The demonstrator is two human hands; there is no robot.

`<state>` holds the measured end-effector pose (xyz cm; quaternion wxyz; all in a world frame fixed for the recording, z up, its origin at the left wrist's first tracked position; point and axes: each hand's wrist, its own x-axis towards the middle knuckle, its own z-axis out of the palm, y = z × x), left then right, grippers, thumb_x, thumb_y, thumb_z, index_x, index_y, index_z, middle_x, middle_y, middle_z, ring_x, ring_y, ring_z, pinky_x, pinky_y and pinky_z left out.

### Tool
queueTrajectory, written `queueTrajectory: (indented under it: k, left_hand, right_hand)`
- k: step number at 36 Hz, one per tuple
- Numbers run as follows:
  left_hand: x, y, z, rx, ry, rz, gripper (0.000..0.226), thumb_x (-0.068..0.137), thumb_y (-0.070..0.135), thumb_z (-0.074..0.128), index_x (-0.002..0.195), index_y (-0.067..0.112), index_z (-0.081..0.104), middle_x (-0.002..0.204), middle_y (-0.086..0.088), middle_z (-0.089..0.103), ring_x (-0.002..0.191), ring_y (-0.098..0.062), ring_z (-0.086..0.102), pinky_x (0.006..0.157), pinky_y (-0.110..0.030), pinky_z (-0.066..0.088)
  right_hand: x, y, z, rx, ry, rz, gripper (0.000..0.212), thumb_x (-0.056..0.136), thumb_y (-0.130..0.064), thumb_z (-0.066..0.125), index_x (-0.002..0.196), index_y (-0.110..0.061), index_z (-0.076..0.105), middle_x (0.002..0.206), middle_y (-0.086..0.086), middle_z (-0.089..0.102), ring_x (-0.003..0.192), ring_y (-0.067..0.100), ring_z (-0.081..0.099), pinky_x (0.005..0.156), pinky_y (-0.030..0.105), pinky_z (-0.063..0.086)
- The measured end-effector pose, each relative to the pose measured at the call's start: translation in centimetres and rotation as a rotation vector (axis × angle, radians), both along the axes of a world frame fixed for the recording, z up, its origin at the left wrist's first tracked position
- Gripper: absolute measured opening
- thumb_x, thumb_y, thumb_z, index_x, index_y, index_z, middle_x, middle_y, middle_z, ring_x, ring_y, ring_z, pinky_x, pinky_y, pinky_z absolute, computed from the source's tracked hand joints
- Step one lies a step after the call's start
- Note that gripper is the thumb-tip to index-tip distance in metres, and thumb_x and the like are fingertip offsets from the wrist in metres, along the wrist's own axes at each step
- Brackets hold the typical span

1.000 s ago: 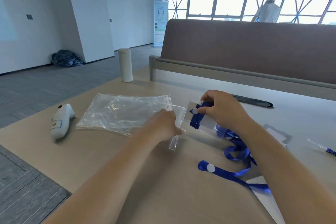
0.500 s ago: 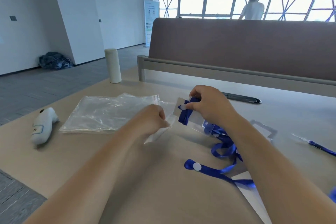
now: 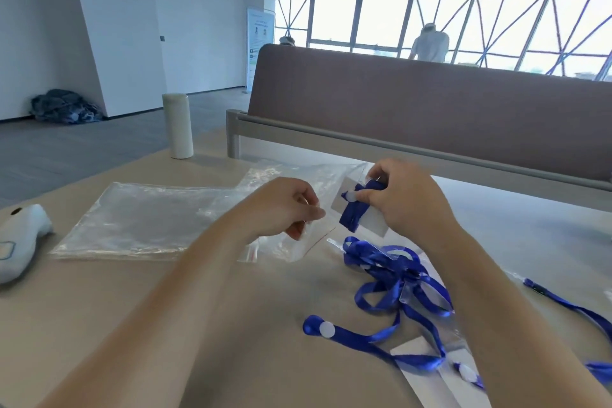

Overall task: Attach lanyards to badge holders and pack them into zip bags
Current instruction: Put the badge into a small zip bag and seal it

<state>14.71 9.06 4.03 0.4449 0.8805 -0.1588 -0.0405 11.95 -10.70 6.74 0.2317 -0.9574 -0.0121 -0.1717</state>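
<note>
While the badge holder [image 3: 370,225] (a blue lanyard [image 3: 353,215] folded against it) is gripped in the right hand [image 3: 405,205], the lip of one zip bag [image 3: 283,250] is pinched by the left hand [image 3: 284,209] just to its left. The holder's long axis is slanted, left end nearest the mouth. One holder is held; the pile of bags [image 3: 139,219] and the tangled lanyards [image 3: 397,278] cannot be counted.

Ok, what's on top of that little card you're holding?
A folded blue lanyard with a white round snap lies on the badge holder. The right hand pinches both, covering the holder's far edge, so whether they are clipped together cannot be seen.
</note>
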Motion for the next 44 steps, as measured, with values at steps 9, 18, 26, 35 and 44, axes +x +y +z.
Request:
queueTrajectory:
  k: [9, 18, 26, 35, 44]
  left_hand:
    - [0.0, 0.2, -2.3, -0.124, -0.074, 0.046, 0.010, 0.093, 0.013, 0.062, 0.087, 0.006, 0.068, 0.074, -0.006, 0.070, 0.063, -0.021, 0.066, 0.071, -0.041, 0.060]
    - [0.0, -0.2, -3.1, -0.145, -0.137, 0.066, 0.015, 0.090, 0.017, 0.058, 0.078, 0.016, 0.067, 0.074, -0.002, 0.070, 0.067, -0.025, 0.066, 0.074, -0.045, 0.057]
    - [0.3, -0.6, -3.6, -0.076, -0.211, 0.074, 0.014, 0.092, 0.025, 0.062, 0.080, 0.031, 0.067, 0.104, 0.008, 0.064, 0.095, -0.012, 0.061, 0.083, -0.029, 0.047]
    - [0.0, -1.0, -3.3, -0.122, -0.197, 0.050, 0.014, 0.091, 0.022, 0.061, 0.083, 0.025, 0.072, 0.107, 0.006, 0.066, 0.092, -0.015, 0.064, 0.088, -0.043, 0.055]
    - [0.1, -0.6, -3.4, -0.258, -0.122, 0.100, 0.016, 0.091, 0.023, 0.062, 0.080, 0.023, 0.074, 0.083, 0.011, 0.066, 0.090, -0.022, 0.068, 0.087, -0.049, 0.058]
  right_hand:
    - [0.4, 1.3, -1.1, -0.050, 0.001, -0.051, 0.034, 0.083, -0.043, 0.074, 0.100, -0.024, 0.053, 0.091, -0.005, 0.060, 0.081, 0.017, 0.056, 0.068, 0.030, 0.044]
    - [0.2, 2.2, -1.8, -0.110, 0.040, -0.077, 0.036, 0.082, -0.048, 0.072, 0.095, -0.018, 0.059, 0.089, 0.000, 0.064, 0.080, 0.020, 0.058, 0.069, 0.028, 0.044]
    - [-0.3, 3.2, -1.8, -0.099, 0.056, -0.083, 0.037, 0.083, -0.050, 0.073, 0.097, -0.021, 0.054, 0.093, -0.003, 0.059, 0.082, 0.015, 0.053, 0.074, 0.026, 0.038]
    - [-0.4, 3.7, -2.3, -0.073, 0.023, -0.093, 0.028, 0.087, -0.037, 0.072, 0.097, -0.020, 0.052, 0.098, -0.001, 0.058, 0.081, 0.016, 0.051, 0.071, 0.025, 0.037]
    - [-0.3, 3.8, -2.1, 0.081, 0.085, 0.055, 0.015, 0.087, -0.025, 0.072, 0.100, -0.023, 0.065, 0.097, -0.005, 0.064, 0.087, 0.016, 0.060, 0.071, 0.024, 0.040]
